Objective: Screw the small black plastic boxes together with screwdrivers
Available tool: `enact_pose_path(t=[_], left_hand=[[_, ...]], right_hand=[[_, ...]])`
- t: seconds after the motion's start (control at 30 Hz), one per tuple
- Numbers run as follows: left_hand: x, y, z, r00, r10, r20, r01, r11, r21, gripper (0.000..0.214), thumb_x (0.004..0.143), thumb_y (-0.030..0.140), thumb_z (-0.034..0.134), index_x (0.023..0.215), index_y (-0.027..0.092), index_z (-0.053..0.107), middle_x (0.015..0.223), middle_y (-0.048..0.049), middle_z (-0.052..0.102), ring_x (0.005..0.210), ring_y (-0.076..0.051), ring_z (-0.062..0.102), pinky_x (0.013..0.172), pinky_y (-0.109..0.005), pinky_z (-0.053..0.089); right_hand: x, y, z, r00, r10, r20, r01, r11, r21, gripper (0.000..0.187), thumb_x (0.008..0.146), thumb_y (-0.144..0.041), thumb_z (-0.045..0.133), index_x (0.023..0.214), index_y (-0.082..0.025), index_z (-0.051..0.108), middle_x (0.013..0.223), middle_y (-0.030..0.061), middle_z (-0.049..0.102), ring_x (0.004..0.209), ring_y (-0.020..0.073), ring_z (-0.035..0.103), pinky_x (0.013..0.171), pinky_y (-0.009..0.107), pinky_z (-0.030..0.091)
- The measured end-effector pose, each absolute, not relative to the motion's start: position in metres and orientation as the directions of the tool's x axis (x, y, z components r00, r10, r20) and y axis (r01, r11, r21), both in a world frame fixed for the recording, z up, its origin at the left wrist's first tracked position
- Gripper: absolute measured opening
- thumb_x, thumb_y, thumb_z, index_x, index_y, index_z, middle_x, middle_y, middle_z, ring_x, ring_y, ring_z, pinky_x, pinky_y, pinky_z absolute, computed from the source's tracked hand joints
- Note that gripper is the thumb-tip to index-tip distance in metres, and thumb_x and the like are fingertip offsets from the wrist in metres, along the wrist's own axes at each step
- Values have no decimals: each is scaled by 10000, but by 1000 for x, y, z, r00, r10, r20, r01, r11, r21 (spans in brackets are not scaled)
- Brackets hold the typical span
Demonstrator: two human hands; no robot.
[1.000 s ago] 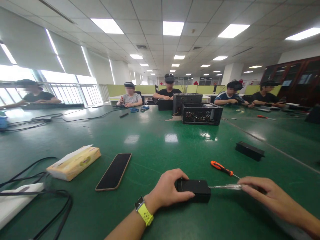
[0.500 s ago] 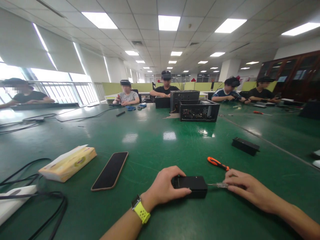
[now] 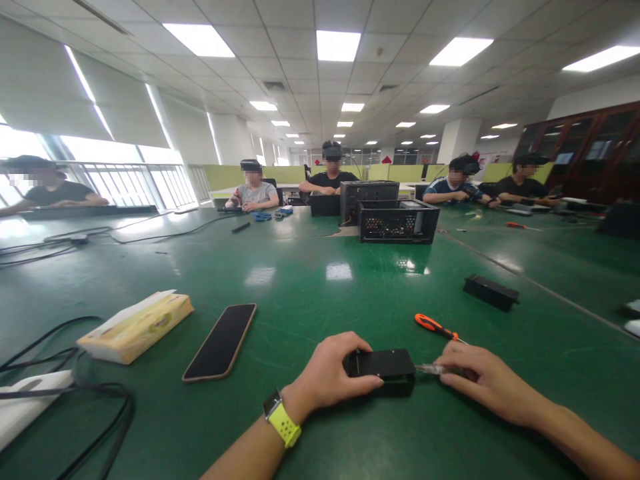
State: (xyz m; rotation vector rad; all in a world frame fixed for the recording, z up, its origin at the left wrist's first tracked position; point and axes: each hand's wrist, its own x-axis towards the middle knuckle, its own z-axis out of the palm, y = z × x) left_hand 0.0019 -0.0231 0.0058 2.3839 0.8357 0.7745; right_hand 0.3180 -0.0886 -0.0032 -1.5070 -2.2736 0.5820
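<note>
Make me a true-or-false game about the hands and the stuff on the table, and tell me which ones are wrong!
1. The left hand grips a black box. True.
2. The right hand holds the orange screwdriver. False: it holds a clear screwdriver; the orange one lies on the table.
3. The phone lies between the tissues and the left hand. True.
4. The watch strap is pink. False: it is yellow-green.

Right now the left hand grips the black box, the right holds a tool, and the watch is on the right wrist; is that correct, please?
Not quite: the head view shows the watch on the left wrist. The left hand does grip the black box, the right hand a tool.
</note>
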Motion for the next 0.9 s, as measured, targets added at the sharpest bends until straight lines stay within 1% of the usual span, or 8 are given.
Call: enact_pose_path(t=[0.23, 0.37, 0.53, 0.6, 0.67, 0.77, 0.83, 0.9], left_hand=[[1, -23, 3, 639, 659, 397, 364, -714, 599, 369, 726, 391, 810, 991, 181, 662, 941, -38, 674, 855, -203, 617, 771, -290, 460], [1, -23, 2, 632, 644, 431, 334, -728, 598, 372, 715, 391, 819, 983, 183, 666, 951, -41, 669, 873, -208, 612, 783, -292, 463], [2, -23, 4, 644, 632, 430, 337, -740, 582, 364, 715, 384, 818, 982, 188, 669, 933, -35, 671, 867, -208, 609, 781, -295, 462], [2, -23, 4, 647, 631, 427, 346, -742, 574, 361, 712, 386, 818, 974, 188, 669, 931, -34, 671, 868, -210, 606, 780, -296, 461], [2, -24, 5, 651, 631, 421, 356, -744, 566, 359, 709, 390, 817, 968, 191, 667, 926, -33, 670, 865, -211, 604, 773, -297, 460], [2, -24, 4, 651, 639, 410, 372, -739, 561, 377, 698, 389, 820, 980, 194, 663, 929, -33, 668, 865, -215, 605, 762, -297, 458], [2, -24, 4, 647, 650, 399, 383, -729, 567, 392, 690, 393, 823, 986, 193, 660, 930, -34, 667, 860, -216, 607, 753, -295, 458], [2, -23, 3, 645, 660, 385, 395, -720, 571, 395, 688, 399, 821, 983, 193, 659, 923, -33, 666, 848, -214, 610, 743, -293, 459]], right_hand=[[331, -87, -1, -252, 953, 169, 695, 299, -654, 290, 856, -478, 628, 937, -232, 759, 884, 60, 674, 815, 213, 605, 759, 347, 477], [351, -84, 18, 76, 929, 362, 343, 317, -884, 240, 763, -446, 719, 784, -208, 748, 712, 37, 600, 626, 165, 541, 570, 299, 458], [342, -80, 59, 263, 822, 506, -16, 528, -849, 57, 765, -252, 667, 727, -264, 627, 871, 24, 621, 866, 225, 621, 748, 367, 527], [324, -79, 68, 164, 818, 552, 66, 549, -833, 68, 782, -206, 612, 763, -271, 602, 744, 0, 587, 696, 189, 599, 646, 337, 512], [301, -79, 72, -42, 838, 544, 327, 526, -785, 61, 813, -211, 581, 796, -255, 619, 688, -9, 579, 585, 156, 545, 559, 291, 451], [264, -75, 68, -364, 892, 267, 711, 451, -539, 275, 803, -368, 655, 1032, -217, 675, 929, 53, 689, 692, 181, 595, 636, 308, 452], [244, -71, 63, -464, 881, 96, 788, 460, -409, 578, 698, -509, 743, 1175, -197, 647, 1073, 94, 694, 818, 231, 628, 727, 339, 464], [231, -67, 57, -514, 858, -14, 813, 482, -326, 573, 654, -547, 761, 1101, -197, 681, 1028, 89, 707, 872, 264, 634, 742, 345, 451]])
